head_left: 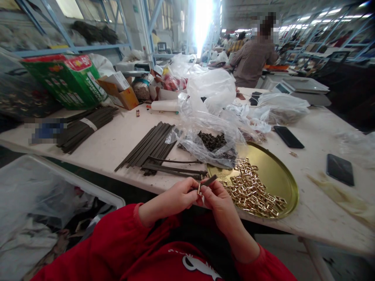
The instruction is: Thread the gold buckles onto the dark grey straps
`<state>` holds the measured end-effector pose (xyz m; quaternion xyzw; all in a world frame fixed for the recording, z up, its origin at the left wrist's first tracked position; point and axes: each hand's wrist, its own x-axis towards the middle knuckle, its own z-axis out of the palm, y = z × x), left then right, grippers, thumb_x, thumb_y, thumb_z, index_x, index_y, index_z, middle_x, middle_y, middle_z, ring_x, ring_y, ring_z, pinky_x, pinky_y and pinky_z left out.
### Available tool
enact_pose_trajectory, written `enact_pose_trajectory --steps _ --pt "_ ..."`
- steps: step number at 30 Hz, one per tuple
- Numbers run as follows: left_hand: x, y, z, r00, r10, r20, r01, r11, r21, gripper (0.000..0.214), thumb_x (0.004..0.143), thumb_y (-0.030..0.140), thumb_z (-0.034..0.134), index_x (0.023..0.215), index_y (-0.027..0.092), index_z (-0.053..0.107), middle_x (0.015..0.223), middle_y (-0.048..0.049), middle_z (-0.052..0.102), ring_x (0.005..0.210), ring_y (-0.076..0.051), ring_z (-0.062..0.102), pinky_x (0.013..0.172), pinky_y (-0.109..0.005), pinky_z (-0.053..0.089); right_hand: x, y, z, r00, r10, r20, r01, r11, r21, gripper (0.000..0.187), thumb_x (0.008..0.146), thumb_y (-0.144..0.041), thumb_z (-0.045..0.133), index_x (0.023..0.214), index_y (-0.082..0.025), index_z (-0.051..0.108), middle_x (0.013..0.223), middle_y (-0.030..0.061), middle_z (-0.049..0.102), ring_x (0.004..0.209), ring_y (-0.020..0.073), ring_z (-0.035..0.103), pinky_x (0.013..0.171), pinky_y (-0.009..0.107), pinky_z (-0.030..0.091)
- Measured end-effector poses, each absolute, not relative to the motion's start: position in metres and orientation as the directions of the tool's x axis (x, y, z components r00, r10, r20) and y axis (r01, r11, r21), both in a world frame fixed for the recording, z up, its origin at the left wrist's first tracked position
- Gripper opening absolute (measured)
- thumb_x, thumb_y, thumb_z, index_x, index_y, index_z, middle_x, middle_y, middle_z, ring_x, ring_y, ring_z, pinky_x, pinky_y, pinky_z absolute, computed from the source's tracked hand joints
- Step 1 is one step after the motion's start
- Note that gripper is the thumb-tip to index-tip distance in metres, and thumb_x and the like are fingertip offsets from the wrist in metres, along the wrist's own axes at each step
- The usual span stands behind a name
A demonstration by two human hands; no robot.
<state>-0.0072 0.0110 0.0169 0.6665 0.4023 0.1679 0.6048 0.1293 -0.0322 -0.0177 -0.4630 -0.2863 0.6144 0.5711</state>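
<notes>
In front of my body, just over the table's near edge, both hands meet at a small gold buckle point(199, 189). My left hand point(179, 196) is closed, its thumb and fingers pinching at the buckle's left side. A dark brown strap point(209, 180) runs by the buckle, its end sticking out to the upper right. My right hand point(217, 200) is closed on this strap, the thumb close against the buckle. Fingers hide whether the strap passes through the frame. Several similar straps point(149, 146) lie just beyond, and a pile of gold buckles point(253, 191) rests on a round gold tray point(278, 168).
A clear plastic bag point(187, 136) with small dark pieces point(212, 141) overlaps the tray's left side. Two phones point(288, 137) lie to the right. Further left are a banded strap bundle point(88, 127) and an orange-brown box point(124, 95). A person point(253, 58) is beyond the table.
</notes>
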Motion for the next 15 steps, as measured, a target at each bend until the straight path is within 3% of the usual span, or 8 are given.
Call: enact_pose_trajectory --steps 5,9,12,15 --pt "-0.007 0.011 0.012 0.649 0.715 -0.26 0.189 0.18 0.965 0.022 0.081 0.037 0.048 0.082 0.015 0.047 0.069 0.002 0.057 0.048 -0.005 0.04 0.046 -0.017 0.032 0.13 -0.034 -0.015 0.063 0.977 -0.205 -0.421 -0.16 -0.893 0.021 0.07 -0.034 0.068 0.081 -0.02 0.057 0.069 -0.0037 0.057 0.057 0.0086 0.051 0.053 0.021 0.042" --pt "-0.005 0.01 0.008 0.631 0.726 -0.274 0.178 0.208 0.962 0.026 0.081 0.041 0.049 0.081 0.015 0.045 0.068 0.0016 0.057 0.046 -0.003 0.04 0.043 -0.016 0.03 0.129 -0.034 -0.014 0.09 0.983 -0.159 -0.335 -0.121 -0.935 0.019 0.073 -0.036 0.064 0.079 -0.02 0.055 0.065 -0.0035 0.057 0.056 0.0095 0.05 0.054 0.022 0.042" --pt "-0.004 0.009 0.006 0.627 0.726 -0.282 0.168 0.227 0.959 0.026 0.08 0.041 0.05 0.079 0.016 0.043 0.067 0.0014 0.057 0.044 -0.003 0.038 0.042 -0.016 0.027 0.129 -0.035 -0.018 0.175 0.981 -0.078 -0.155 -0.051 -0.987 0.019 0.076 -0.037 0.06 0.08 -0.02 0.053 0.061 -0.0034 0.053 0.055 0.0107 0.048 0.052 0.023 0.04" --pt "-0.004 0.007 0.004 0.615 0.735 -0.286 0.157 0.241 0.958 0.026 0.079 0.041 0.051 0.077 0.016 0.043 0.065 0.002 0.057 0.042 -0.003 0.036 0.04 -0.016 0.026 0.132 -0.038 -0.021 0.263 0.958 0.109 0.189 0.06 -0.98 0.014 0.078 -0.033 0.057 0.078 -0.019 0.053 0.061 -0.0033 0.05 0.053 0.0108 0.045 0.05 0.023 0.036"
